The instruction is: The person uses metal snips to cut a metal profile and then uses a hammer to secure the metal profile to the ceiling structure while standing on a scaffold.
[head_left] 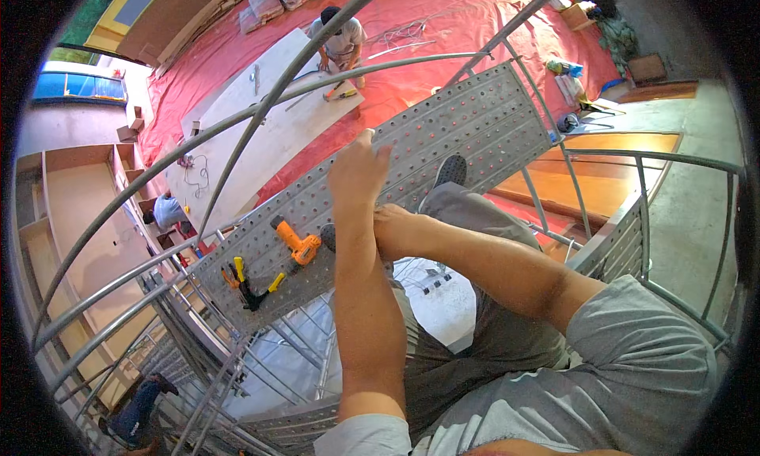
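My left hand (360, 175) is raised over the grey perforated scaffold plank (467, 112), its fingers curled into a fist with nothing seen sticking out of it. Close against my left forearm is my right hand (393, 225); its fingers look bent, but the forearm partly covers them, so what they hold, if anything, is hidden. On the plank, left of my arms, lies an orange cordless drill (297, 242). Farther left rest pliers with yellow-and-black handles (241, 274) and another yellow-handled tool (275, 283). My shoe (451, 171) is on the plank.
Curved metal scaffold rails (261, 112) surround me. Down below, a person (344, 40) crouches by large pale boards (293, 131) on red floor sheeting (427, 28). Another person (168, 210) is near wooden shelving (79, 187) on the left. Orange-brown panels (617, 171) lie at right.
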Tool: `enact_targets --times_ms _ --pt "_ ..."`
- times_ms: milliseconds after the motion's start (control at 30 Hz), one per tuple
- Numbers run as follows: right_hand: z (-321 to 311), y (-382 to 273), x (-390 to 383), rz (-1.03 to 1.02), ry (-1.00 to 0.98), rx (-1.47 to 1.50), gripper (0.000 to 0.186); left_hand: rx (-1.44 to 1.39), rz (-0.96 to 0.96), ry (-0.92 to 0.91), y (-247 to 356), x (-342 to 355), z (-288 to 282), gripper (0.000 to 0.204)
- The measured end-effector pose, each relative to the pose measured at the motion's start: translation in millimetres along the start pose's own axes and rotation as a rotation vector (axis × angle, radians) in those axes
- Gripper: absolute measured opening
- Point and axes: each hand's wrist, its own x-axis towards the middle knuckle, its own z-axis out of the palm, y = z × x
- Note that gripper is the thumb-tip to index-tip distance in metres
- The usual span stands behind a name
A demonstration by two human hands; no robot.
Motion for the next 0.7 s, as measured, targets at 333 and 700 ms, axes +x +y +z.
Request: enact_targets --times_ms 333,700 --pt "69.8 9.7 18.6 -0.182 0.160 0.012 0.038 -0.088 0.039 0.003 -12.3 -9.9 -11.5 0.057" --pt "76.4 14.1 27.2 -0.154 0.164 0.042 0.036 -0.177 0.089 -0.046 -24.2 -5.2 -7.9 0.066"
